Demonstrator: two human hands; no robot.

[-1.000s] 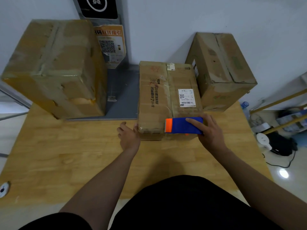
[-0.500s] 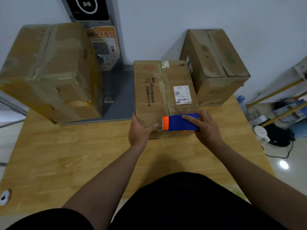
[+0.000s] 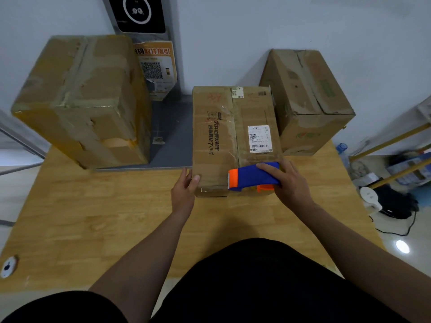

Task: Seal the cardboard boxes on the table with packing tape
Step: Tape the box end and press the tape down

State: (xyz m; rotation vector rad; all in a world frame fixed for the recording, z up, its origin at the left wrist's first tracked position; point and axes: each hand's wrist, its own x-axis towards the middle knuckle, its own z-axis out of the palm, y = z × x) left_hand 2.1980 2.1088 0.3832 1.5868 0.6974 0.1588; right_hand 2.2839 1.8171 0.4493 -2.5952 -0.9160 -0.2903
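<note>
A long flat cardboard box (image 3: pixel 224 136) with a white shipping label lies in the middle of the wooden table (image 3: pixel 116 217), its closed flaps facing up. My right hand (image 3: pixel 289 183) grips a blue and orange tape dispenser (image 3: pixel 251 176) at the box's near end, the orange blade end pointing left over the centre seam. My left hand (image 3: pixel 185 187) rests against the box's near left corner, thumb on the top edge. A big taped box (image 3: pixel 81 101) stands at the back left and a medium box (image 3: pixel 307 99) at the back right.
A grey stand with a black screen (image 3: pixel 140 15) and an orange QR poster (image 3: pixel 156 68) rises behind the boxes. A small white round object (image 3: pixel 8 266) sits at the table's left edge. Right of the table are a water bottle (image 3: pixel 341 150), a shelf frame and cables on the floor.
My left hand came up to the box's near left corner and now holds it there. The dispenser in my right hand has tilted slightly, showing its orange underside.
</note>
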